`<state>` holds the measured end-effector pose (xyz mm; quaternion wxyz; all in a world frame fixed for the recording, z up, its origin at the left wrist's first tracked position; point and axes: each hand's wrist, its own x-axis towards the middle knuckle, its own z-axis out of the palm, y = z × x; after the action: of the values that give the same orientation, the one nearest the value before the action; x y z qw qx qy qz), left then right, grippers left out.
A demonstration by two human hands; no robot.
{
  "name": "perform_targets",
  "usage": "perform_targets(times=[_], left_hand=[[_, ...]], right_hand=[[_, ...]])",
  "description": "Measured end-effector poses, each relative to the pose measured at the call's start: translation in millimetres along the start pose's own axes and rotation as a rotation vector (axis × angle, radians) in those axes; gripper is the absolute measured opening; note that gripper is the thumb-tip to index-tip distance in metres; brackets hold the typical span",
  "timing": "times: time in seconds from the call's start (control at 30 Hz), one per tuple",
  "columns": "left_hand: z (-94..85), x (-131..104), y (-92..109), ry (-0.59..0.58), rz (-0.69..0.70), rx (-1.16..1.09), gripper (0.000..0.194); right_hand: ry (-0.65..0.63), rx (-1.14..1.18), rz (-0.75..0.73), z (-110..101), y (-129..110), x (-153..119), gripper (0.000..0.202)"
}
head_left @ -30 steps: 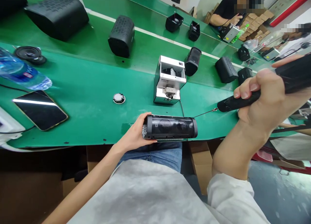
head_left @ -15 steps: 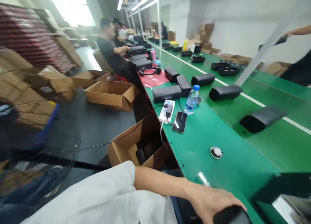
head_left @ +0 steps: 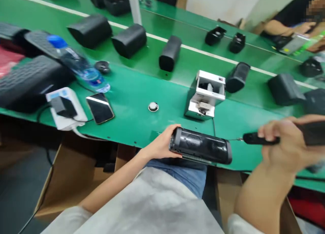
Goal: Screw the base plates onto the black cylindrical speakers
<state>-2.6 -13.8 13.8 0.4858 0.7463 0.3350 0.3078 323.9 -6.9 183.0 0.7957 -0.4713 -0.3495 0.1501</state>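
A black cylindrical speaker lies sideways over the front edge of the green table, its left end gripped by my left hand. To the right, my right hand is wrapped round a black electric screwdriver, whose thin bit points left at the speaker's right end with a gap between. Behind the speaker stands a white and grey metal box device. A small round metal part rests on the table left of that device.
Several black speaker bodies, one here, stand along the back of the green table. At left are a water bottle, a phone and a white power strip. A person works across the table. Cardboard boxes sit below.
The view has swung right and down to the table before me. My left hand, earlier at the bottom edge on a dark object, now shows holding the speaker. My right hand and the screwdriver have come into view.
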Motion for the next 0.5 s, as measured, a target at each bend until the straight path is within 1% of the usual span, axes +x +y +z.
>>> perform_targets(times=[0.03, 0.1, 0.13, 0.17, 0.23, 0.3, 0.33, 0.4, 0.43, 0.5], left_hand=[[-0.3, -0.3, 0.8, -0.013, 0.012, 0.008, 0.117], [0.6, -1.8, 2.6, -0.018, 0.039, 0.028, 0.117], [1.2, -2.6, 3.1, -0.015, 0.049, 0.037, 0.117], [1.7, -3.0, 3.2, -0.013, 0.055, 0.044, 0.116], [2.2, -3.2, 2.2, -0.013, 0.059, 0.054, 0.115], [2.5, -3.0, 0.5, -0.013, 0.063, 0.055, 0.116], [2.7, -3.0, -0.2, -0.011, 0.067, 0.054, 0.116], [2.8, -3.3, -1.5, -0.005, 0.069, 0.053, 0.117], [2.7, -3.3, -2.1, -0.002, 0.068, 0.053, 0.116], [2.1, -2.4, -3.2, 0.006, 0.067, 0.055, 0.116]], right_hand=[[-0.116, -0.019, -0.063, -5.4, -1.7, 3.9, 0.034], [-0.332, -0.044, -0.128, -4.9, -9.3, 11.5, 0.025], [-0.372, -0.045, -0.151, -0.2, -16.3, 14.1, 0.023], [-0.369, -0.03, -0.196, 6.8, -25.3, 15.2, 0.023], [-0.293, 0.048, -0.332, 26.5, -44.5, 13.0, 0.028], [-0.212, 0.131, -0.396, 51.4, -55.3, 7.5, 0.026], [-0.199, 0.169, -0.4, 64.5, -54.4, 5.3, 0.022], [-0.232, 0.228, -0.395, 89.3, -39.2, 4.8, 0.013], [-0.259, 0.247, -0.415, 100.0, -26.3, 6.8, 0.011], [-0.3, 0.232, -0.49, 117.2, 3.2, 13.9, 0.014]])
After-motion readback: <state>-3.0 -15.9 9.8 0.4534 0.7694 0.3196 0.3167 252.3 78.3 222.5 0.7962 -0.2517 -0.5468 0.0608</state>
